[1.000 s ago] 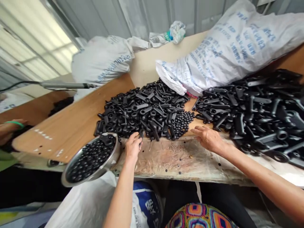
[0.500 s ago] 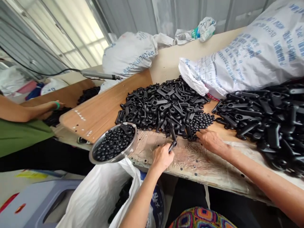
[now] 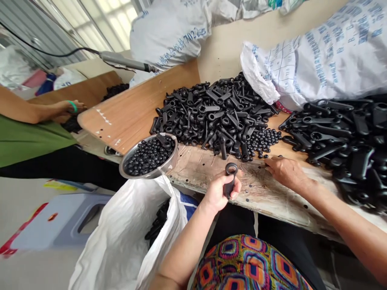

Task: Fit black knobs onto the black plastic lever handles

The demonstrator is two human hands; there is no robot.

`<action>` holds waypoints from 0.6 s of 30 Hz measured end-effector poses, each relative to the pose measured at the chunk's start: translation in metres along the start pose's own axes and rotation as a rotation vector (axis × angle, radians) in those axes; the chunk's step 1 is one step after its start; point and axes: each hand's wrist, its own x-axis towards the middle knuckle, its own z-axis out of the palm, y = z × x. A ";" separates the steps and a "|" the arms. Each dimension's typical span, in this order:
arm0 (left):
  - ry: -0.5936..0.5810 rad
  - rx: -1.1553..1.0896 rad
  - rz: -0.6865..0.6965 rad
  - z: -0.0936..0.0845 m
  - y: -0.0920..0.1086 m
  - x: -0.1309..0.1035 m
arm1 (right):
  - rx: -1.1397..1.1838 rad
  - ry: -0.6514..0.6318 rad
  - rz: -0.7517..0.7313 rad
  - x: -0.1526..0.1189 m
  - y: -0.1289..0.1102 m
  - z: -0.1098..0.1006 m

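My left hand [image 3: 220, 190] is closed around a black plastic crank arm [image 3: 231, 169], its ring end pointing up, just over the table's front edge. To the right, my right hand [image 3: 287, 174] rests low over the table with thumb and fingertips together. Whatever those fingertips hold, if anything, is hidden. Beyond them lies a patch of small black round caps [image 3: 262, 139]. A large heap of similar black crank arms [image 3: 193, 114] spreads behind both hands.
On the left, a metal bowl [image 3: 173, 159] full of round black pieces stands at the table edge, above an open white sack [image 3: 117, 229]. More black arms [image 3: 338, 133] lie at right beneath a printed sack [image 3: 326, 64]. A co-worker's arm [image 3: 33, 105] is at far left.
My left hand has turned and brought the crank arm upright, away from the heap. My right hand has drawn back from the caps toward me. The view has tilted down.
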 end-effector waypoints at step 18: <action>0.123 0.089 0.088 0.057 -0.028 0.002 | 1.839 0.285 0.087 -0.095 -0.052 -0.024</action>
